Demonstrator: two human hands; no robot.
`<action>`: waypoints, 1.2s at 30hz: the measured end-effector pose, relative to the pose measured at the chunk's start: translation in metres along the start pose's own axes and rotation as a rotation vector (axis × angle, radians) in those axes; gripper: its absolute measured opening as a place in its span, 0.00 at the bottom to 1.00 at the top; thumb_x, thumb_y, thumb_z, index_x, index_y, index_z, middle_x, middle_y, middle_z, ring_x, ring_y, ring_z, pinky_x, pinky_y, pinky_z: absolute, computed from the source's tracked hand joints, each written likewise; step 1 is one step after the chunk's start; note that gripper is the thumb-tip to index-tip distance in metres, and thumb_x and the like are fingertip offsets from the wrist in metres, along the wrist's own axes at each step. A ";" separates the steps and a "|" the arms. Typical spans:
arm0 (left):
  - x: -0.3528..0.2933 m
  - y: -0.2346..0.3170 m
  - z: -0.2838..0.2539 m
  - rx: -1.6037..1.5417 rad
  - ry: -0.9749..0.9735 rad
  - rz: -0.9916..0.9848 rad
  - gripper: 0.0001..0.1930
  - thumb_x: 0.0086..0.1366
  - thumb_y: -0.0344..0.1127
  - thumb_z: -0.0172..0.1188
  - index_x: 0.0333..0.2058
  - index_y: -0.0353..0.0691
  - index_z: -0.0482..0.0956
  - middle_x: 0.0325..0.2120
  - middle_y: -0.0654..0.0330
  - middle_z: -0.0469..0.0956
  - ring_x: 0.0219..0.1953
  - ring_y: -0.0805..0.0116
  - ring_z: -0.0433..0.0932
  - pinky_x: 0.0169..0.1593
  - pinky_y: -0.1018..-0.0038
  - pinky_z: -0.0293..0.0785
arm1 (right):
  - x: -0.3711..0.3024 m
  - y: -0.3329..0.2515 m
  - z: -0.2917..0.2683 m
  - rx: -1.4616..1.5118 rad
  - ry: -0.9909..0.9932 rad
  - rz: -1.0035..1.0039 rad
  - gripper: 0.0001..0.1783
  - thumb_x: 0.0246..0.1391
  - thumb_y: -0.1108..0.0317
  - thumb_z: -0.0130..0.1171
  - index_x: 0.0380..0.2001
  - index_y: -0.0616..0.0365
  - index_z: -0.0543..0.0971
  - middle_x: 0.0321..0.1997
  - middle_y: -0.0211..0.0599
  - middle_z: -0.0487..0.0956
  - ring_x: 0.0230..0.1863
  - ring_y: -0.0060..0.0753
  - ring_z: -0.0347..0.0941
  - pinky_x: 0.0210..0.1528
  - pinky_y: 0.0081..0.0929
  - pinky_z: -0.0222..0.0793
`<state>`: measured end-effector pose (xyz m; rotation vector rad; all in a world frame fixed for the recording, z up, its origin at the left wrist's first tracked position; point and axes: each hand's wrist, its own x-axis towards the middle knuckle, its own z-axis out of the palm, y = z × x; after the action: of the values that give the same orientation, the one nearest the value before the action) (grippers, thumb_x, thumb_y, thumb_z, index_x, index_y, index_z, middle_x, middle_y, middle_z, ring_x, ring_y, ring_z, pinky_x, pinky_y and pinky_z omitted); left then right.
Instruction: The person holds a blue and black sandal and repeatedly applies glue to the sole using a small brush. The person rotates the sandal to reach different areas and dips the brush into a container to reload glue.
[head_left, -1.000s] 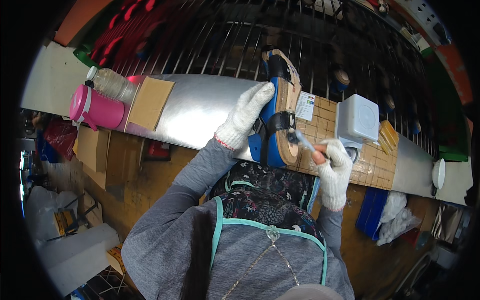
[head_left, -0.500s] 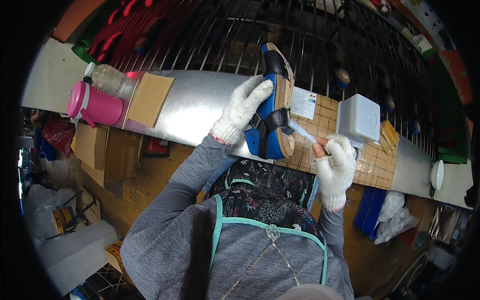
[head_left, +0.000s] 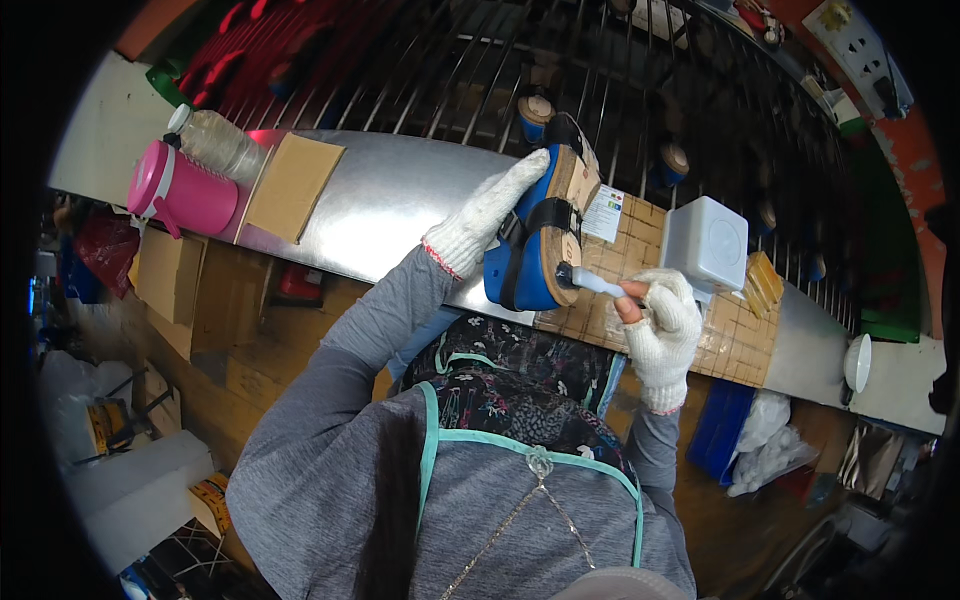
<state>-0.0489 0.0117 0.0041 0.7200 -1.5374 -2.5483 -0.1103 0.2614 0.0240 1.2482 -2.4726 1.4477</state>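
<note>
And the brush (head_left: 598,283) shifts nearer! Half of 1 second ago its tip was beside the black strap (head_left: 552,213); now the dark bristles meet the near end of the tan bottom (head_left: 582,186), so brushing seems to have reached that end. The blue shoe form (head_left: 530,268) sits tilted over the near edge of the metal bench (head_left: 395,190), left hand (head_left: 482,222) gripping its left side, right hand (head_left: 662,325) pinching the brush handle between bare fingertips.

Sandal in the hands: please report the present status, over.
Left hand holding sandal. Right hand pinching brush, tip at sandal's near end. Nothing visible blocking the brush.
</note>
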 end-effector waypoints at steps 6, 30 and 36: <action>0.006 -0.016 -0.005 -0.290 -0.263 -0.245 0.32 0.75 0.57 0.50 0.67 0.40 0.64 0.61 0.49 0.72 0.57 0.66 0.78 0.60 0.70 0.80 | 0.015 -0.002 -0.001 0.027 0.003 -0.101 0.12 0.46 0.64 0.73 0.34 0.58 0.87 0.35 0.38 0.81 0.39 0.40 0.74 0.44 0.34 0.67; 0.005 -0.141 0.089 -1.534 -2.554 -1.538 0.48 0.70 0.63 0.52 0.74 0.51 0.32 0.64 0.39 0.54 0.65 0.41 0.63 0.63 0.39 0.72 | 0.074 0.012 0.005 0.002 -0.429 -0.435 0.12 0.45 0.62 0.72 0.33 0.54 0.87 0.34 0.34 0.82 0.38 0.37 0.75 0.42 0.34 0.68; -0.001 -0.126 0.073 -1.431 -2.265 -1.558 0.49 0.67 0.55 0.63 0.73 0.56 0.37 0.62 0.42 0.56 0.63 0.43 0.65 0.61 0.43 0.75 | 0.078 0.018 0.001 -0.025 -0.462 -0.488 0.12 0.45 0.60 0.72 0.32 0.52 0.87 0.34 0.31 0.82 0.38 0.36 0.75 0.43 0.34 0.65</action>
<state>-0.0581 0.1333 -0.0747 0.8298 -1.0400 0.9913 -0.1750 0.2164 0.0403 2.1867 -2.1470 1.0918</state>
